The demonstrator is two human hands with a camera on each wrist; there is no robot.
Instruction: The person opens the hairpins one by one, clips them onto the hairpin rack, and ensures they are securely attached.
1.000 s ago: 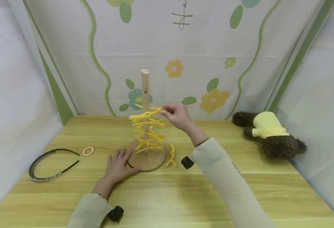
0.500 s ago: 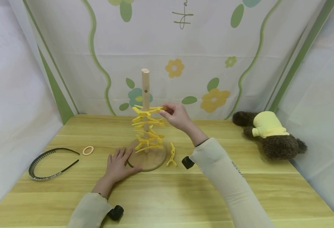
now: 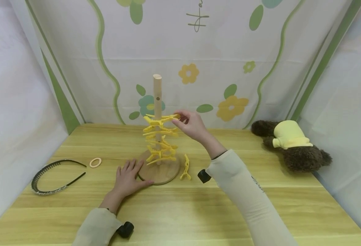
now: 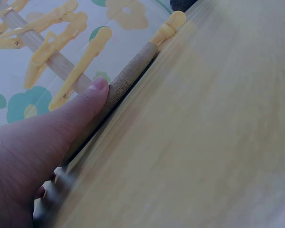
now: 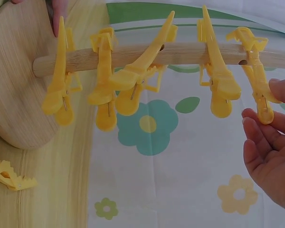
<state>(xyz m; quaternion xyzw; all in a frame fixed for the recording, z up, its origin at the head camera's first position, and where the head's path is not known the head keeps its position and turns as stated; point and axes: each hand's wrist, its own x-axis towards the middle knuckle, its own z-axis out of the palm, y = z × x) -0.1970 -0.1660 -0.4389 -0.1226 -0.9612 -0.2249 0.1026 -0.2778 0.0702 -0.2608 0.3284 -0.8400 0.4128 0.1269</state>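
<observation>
A wooden post (image 3: pixel 157 89) rises from a round wooden base (image 3: pixel 162 175) on the table. Several yellow hair clips (image 5: pixel 216 76) are clamped along the post, their handles sticking out to one side. At the topmost hair clip (image 5: pixel 257 88), my right hand (image 3: pixel 193 125) pinches the handle end between thumb and fingertips; its toothed end straddles the post. My left hand (image 3: pixel 127 181) lies low at the base's left side, fingers spread, with the thumb (image 4: pixel 88 102) pressing on the rim. One loose yellow hair clip (image 3: pixel 185 167) lies on the table just right of the base.
A black toothed headband (image 3: pixel 46 174) and a small pale ring (image 3: pixel 95 162) lie on the left of the table. On the right, a dark brown plush toy (image 3: pixel 303 157) wears a yellow top. Flower-printed cloth (image 3: pixel 217 44) walls the back and sides.
The top hair clip has swung from spread wide beside the post to closed around it, its toothed end now level. My right hand barely moved; my left hand stayed on the base.
</observation>
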